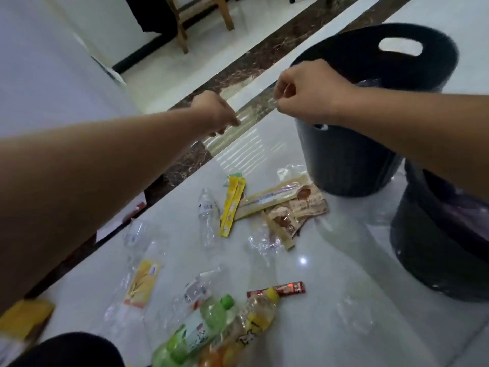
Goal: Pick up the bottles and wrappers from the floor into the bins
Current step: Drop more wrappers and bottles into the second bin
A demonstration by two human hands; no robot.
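My left hand point(215, 112) and my right hand point(309, 94) are raised above the floor, each pinching one end of a clear plastic wrapper point(254, 109) stretched between them. The right hand hovers over the near rim of a black bin point(349, 160). A second black bin point(434, 250) stands to its right. On the white floor lie a clear bottle point(207, 215), a yellow wrapper point(231, 205), brown wrappers point(293, 210), a long clear wrapper point(275, 196), a green bottle point(201, 327), a yellow-capped bottle point(259, 316) and a red wrapper point(285, 288).
More clear bottles point(137, 242) and a yellow packet point(143, 284) lie at the lower left. A dark marble strip point(185, 160) crosses the floor. A wooden chair point(201, 19) stands far back. A white wall point(53, 75) rises on the left. My dark knee point(74, 350) is at the bottom.
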